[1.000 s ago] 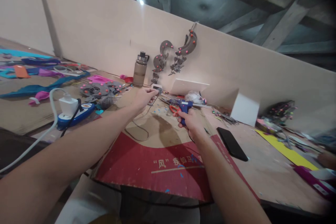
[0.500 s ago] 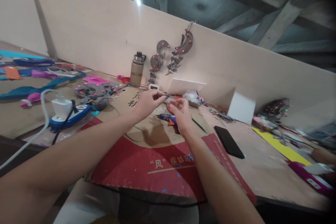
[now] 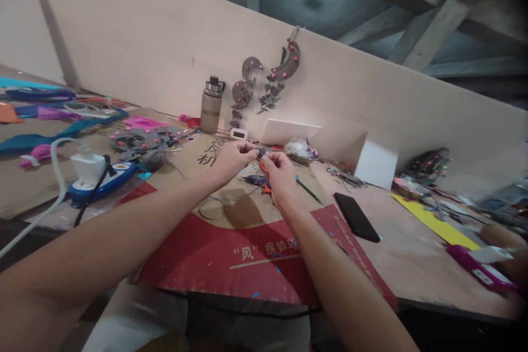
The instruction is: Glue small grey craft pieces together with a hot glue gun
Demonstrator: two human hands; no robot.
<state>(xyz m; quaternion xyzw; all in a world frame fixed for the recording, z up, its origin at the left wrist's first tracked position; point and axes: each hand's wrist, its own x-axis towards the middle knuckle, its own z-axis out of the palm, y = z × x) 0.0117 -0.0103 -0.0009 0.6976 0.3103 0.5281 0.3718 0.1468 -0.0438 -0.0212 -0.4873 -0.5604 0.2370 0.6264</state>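
Grey piece (image 3: pixel 261 151) between your hands, above the cardboard (image 3: pixel 198 264).
Left hand (image 3: pixel 236 161): grip pinching it. Right hand (image 3: pixel 281 175): fingertips beside it, pinch unclear. Glue gun (image 3: pixel 254 180) lies below.

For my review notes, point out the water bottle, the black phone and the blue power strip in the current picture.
Water bottle (image 3: pixel 210 108): head view, on the middle of its body.
Black phone (image 3: pixel 356 217): head view, middle of its screen.
Blue power strip (image 3: pixel 95 191): head view, on its blue near side.
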